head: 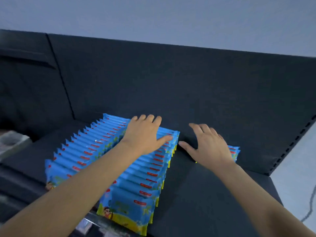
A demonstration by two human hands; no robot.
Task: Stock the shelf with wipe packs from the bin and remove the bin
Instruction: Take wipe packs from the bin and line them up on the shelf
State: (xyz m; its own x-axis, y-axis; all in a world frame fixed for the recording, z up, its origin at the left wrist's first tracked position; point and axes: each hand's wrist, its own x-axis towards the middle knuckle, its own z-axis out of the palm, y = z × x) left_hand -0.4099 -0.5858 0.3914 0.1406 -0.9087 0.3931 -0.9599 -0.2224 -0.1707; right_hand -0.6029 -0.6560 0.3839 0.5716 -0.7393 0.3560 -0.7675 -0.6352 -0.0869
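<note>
Wipe packs (pixel 136 182) in rows on dark shelf (pixel 205 194)

Two wipe-pack rows (pixel 109 151) on shelf (pixel 205 194)

Blue wipe packs (pixel 82 152) with red labels and yellow bottoms stand upright on the dark shelf (pixel 196 194) in two tight front-to-back rows; a few more packs (pixel 234 152) stand apart, farther right.

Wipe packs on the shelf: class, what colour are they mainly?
Bright blue wipe packs, with yellow bottoms and red labels; head view.
</note>
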